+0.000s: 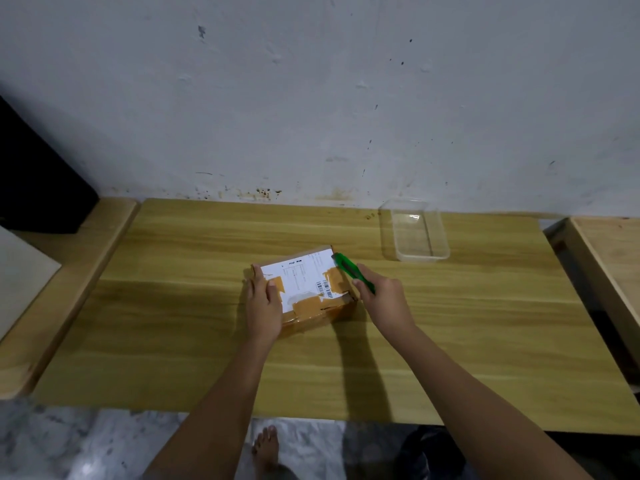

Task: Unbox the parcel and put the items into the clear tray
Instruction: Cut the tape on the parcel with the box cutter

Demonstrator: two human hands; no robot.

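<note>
The taped parcel (304,289) on the table (166,306) is pressed down by the flat left hand (265,306) while a cutter (351,271) is gripped in the right hand (382,301) at its far right corner, where the blade is best kept shallow and drawn clear of the left hand.

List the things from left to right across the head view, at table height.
Black object at the far left → taped brown cardboard parcel → right hand gripping a green utility knife → clear plastic tray.
</note>
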